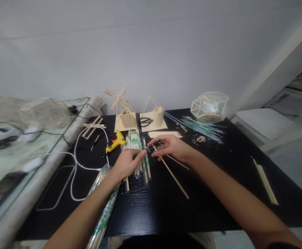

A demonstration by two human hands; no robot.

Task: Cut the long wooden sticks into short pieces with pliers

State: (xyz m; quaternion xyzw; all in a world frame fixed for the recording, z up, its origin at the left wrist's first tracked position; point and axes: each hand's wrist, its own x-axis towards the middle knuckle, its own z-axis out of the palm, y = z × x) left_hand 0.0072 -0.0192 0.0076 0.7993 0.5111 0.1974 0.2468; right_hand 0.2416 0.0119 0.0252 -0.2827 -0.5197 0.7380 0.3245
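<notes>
Head view: right hand (170, 147) is closed around a small dark tool (154, 145), which sits at the upper end of a long thin stick (171, 174). The stick slants down to the right over the black table (218, 193). Left hand (126, 162) has its fingers curled, with the index tip touching the tool's near end. Can't tell if it actually grips. Both hands meet mid-table, just above the wrapped stick pack (137, 147).

Judgement: best to keep the stick steady near the tool, keep the left fingertip off the tool's working end, and keep the long free end from sweeping the table.

Around:
- A second loose stick (178, 162) lies just under the right wrist.
- Yellow glue gun (116, 141) and its white cable (75, 166) are left of the pack, near the left hand.
- Behind are black scissors (144, 121), a stick windmill house (125, 116) and a stick cup (158, 114).
- Far right is a stick polyhedron (210, 106), with green wrappers (201, 127) beside it.
- Long wrapped bundle (103, 214) runs under the left forearm and crowds that elbow.
</notes>
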